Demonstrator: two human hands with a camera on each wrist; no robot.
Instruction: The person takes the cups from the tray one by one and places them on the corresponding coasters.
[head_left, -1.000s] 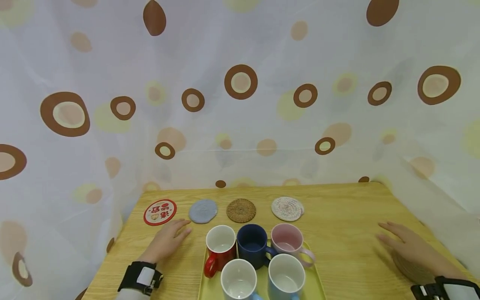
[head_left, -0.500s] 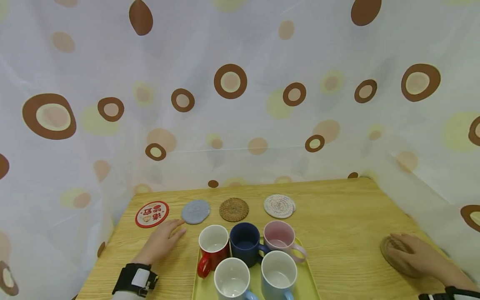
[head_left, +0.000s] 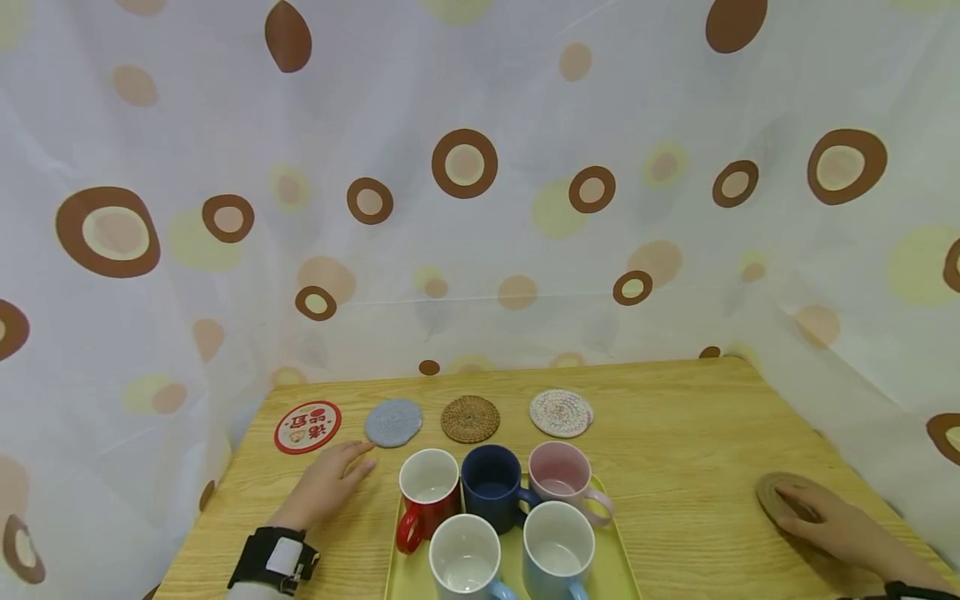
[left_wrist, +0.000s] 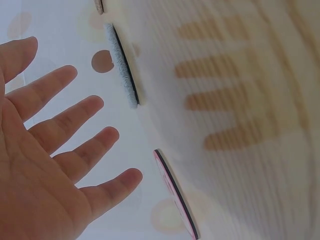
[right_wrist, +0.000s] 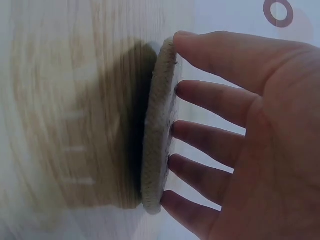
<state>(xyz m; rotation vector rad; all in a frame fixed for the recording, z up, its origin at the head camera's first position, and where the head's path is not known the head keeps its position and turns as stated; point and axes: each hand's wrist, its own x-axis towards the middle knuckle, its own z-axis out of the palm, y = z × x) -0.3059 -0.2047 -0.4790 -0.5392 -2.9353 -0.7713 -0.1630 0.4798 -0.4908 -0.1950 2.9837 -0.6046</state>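
Note:
My right hand [head_left: 843, 525] holds a round woven tan coaster [right_wrist: 159, 130] at the right of the table. In the right wrist view its thumb is at the coaster's upper edge and the fingertips touch its face; a dark shadow lies between coaster and tabletop. My left hand [head_left: 324, 483] has its fingers spread and holds nothing. It hovers left of the tray, its fingertips close to a blue-grey round coaster [head_left: 394, 423]. A red-rimmed coaster with printed characters [head_left: 308, 427] lies beyond it to the left.
A brown woven coaster [head_left: 470, 419] and a white speckled coaster [head_left: 561, 413] continue the back row. On a yellow tray [head_left: 624, 571] stand a red mug [head_left: 442, 518], a navy mug [head_left: 487, 504], a pink mug [head_left: 558, 483] and two pale blue mugs [head_left: 551, 567]. A patterned curtain [head_left: 480, 233] encloses the table.
My right hand has come down onto the tan coaster, and coaster and hand have shifted slightly left and away from me. My left hand has stayed nearly still. The head view has turned slightly.

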